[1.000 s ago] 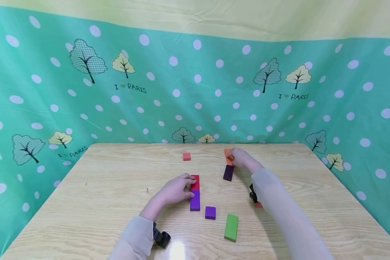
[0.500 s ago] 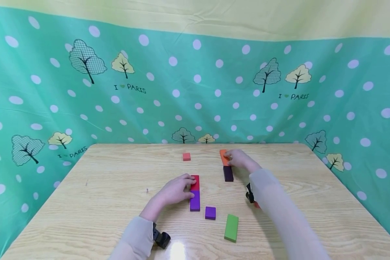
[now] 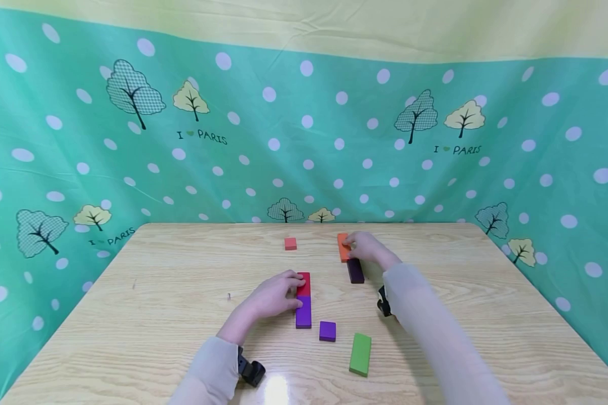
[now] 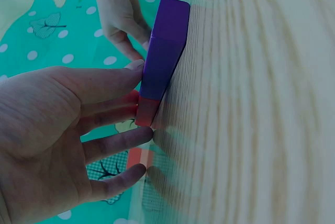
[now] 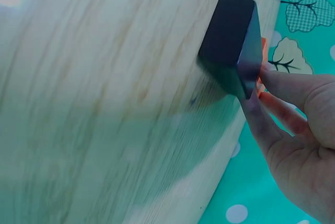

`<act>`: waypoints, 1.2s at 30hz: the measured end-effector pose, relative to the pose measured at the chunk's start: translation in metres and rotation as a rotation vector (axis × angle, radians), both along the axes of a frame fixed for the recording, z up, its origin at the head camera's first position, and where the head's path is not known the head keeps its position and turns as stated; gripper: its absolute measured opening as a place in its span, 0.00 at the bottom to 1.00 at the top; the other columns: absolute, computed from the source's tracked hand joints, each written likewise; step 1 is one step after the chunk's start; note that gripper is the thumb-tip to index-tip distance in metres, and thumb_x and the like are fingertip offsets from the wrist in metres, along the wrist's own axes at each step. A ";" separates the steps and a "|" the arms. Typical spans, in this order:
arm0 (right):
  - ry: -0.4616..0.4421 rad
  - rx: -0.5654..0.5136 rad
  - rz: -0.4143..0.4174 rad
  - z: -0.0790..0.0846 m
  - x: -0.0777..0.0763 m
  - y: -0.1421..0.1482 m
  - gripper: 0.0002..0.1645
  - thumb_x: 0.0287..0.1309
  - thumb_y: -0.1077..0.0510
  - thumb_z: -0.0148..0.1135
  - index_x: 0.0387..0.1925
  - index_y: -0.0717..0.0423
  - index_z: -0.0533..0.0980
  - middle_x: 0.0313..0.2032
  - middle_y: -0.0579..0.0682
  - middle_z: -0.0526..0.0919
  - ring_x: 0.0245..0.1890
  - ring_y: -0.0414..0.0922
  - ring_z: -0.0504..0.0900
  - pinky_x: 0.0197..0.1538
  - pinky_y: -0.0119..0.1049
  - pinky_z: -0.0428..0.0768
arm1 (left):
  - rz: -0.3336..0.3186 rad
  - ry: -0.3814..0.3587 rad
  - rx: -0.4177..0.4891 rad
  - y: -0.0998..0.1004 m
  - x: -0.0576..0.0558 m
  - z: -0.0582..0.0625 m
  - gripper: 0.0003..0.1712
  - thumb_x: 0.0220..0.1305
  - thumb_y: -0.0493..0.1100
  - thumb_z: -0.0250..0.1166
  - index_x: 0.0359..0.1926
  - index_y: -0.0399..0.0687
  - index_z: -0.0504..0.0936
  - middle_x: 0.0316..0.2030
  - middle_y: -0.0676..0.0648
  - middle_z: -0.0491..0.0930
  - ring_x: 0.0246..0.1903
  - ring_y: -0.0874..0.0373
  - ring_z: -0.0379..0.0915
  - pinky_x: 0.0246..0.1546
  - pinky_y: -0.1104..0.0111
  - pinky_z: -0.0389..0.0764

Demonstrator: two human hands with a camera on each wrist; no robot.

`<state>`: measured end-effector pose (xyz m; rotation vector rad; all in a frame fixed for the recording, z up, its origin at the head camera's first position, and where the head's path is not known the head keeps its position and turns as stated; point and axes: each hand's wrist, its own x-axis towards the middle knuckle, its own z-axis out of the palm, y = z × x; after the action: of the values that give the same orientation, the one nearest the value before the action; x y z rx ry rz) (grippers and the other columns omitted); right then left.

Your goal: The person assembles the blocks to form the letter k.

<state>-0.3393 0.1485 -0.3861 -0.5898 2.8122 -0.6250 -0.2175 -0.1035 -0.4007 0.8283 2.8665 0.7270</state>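
In the head view my left hand [image 3: 271, 295] reaches from the left to a red block [image 3: 303, 284] and a purple rectangular block [image 3: 303, 313] set end to end. Its thumb touches the purple block's side, and a fingertip rests on the red one; the other fingers extend rather straight in the left wrist view. Farther back, my right hand [image 3: 367, 247] holds an orange block [image 3: 343, 247] between thumb and fingers. The black block [image 3: 355, 271] lies at the orange block's near end, slightly offset to the right. In the right wrist view the black block partly hides the orange one.
A small purple cube [image 3: 327, 331] sits nearer, right of the purple block. A green block [image 3: 360, 354] lies close to the front. One small coral-red cube [image 3: 291, 244] stands at the back of the wooden table [image 3: 182, 270]. Behind hangs a green dotted curtain [image 3: 304, 146].
My right hand has slid the orange block leftward, so it is now offset to the left of the black block, which turned slightly. My left hand stays put.
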 end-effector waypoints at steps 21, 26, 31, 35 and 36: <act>0.022 -0.024 0.032 -0.007 -0.004 -0.009 0.22 0.53 0.65 0.60 0.52 0.61 0.74 0.52 0.59 0.74 0.55 0.56 0.70 0.54 0.43 0.73 | 0.001 0.007 -0.022 0.002 0.001 0.000 0.26 0.56 0.45 0.64 0.54 0.36 0.74 0.57 0.43 0.71 0.58 0.46 0.65 0.59 0.57 0.65; 0.011 -0.008 0.011 -0.004 0.002 -0.018 0.23 0.54 0.66 0.59 0.54 0.64 0.72 0.54 0.61 0.72 0.57 0.56 0.68 0.58 0.47 0.70 | 0.000 0.014 -0.037 0.003 0.001 0.000 0.26 0.56 0.45 0.64 0.55 0.37 0.74 0.57 0.43 0.71 0.58 0.46 0.64 0.60 0.57 0.65; 0.056 0.031 0.021 -0.002 0.007 -0.026 0.23 0.54 0.65 0.59 0.54 0.64 0.72 0.54 0.60 0.72 0.56 0.55 0.69 0.58 0.45 0.70 | -0.002 0.016 -0.047 0.004 0.002 0.000 0.26 0.57 0.44 0.64 0.55 0.37 0.74 0.57 0.43 0.70 0.58 0.45 0.65 0.59 0.56 0.65; 0.065 0.044 0.036 -0.001 0.011 -0.031 0.23 0.54 0.64 0.59 0.54 0.63 0.73 0.54 0.60 0.72 0.56 0.54 0.69 0.58 0.45 0.69 | -0.002 0.003 -0.056 0.004 0.003 0.001 0.26 0.56 0.45 0.64 0.55 0.38 0.75 0.57 0.44 0.71 0.58 0.46 0.65 0.59 0.56 0.65; 0.064 0.043 0.037 -0.001 0.011 -0.032 0.23 0.54 0.64 0.59 0.53 0.63 0.73 0.54 0.60 0.72 0.56 0.54 0.69 0.58 0.45 0.69 | 0.000 -0.006 -0.057 0.005 0.003 0.001 0.26 0.57 0.45 0.64 0.55 0.39 0.75 0.57 0.44 0.70 0.58 0.46 0.65 0.60 0.56 0.65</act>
<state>-0.3279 0.1162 -0.3874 -0.6640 2.8590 -0.5464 -0.2141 -0.0987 -0.3995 0.8183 2.8674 0.6433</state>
